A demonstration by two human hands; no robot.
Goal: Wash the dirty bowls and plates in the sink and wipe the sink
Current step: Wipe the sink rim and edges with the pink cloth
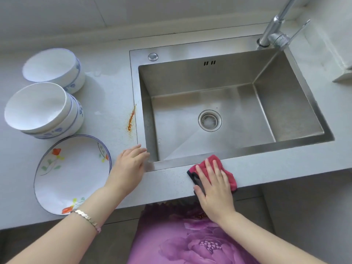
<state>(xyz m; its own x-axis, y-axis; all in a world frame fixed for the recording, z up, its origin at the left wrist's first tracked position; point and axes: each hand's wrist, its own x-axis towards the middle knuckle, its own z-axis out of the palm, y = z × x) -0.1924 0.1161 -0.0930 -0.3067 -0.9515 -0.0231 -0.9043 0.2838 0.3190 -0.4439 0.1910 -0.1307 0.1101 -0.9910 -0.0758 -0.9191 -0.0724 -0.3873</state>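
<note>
- On the counter's front edge, right hand (pixel 214 189) lies flat, fingers straight, pressing a red cloth (pixel 228 177).
- Left hand (pixel 129 166) rests relaxed by the sink (pixel 190 77) corner, holding nothing.
- Bowls (pixel 38 109) and plate (pixel 74 174) sit left.

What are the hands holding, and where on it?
Nothing is gripped. The right hand presses flat on the middle of the red cloth at the front edge of the counter. The left hand rests empty at the near left corner of the sink.

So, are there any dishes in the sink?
Empty. The sink shows only its bare floor and drain; bowls and plate sit on the counter beside it.
</note>
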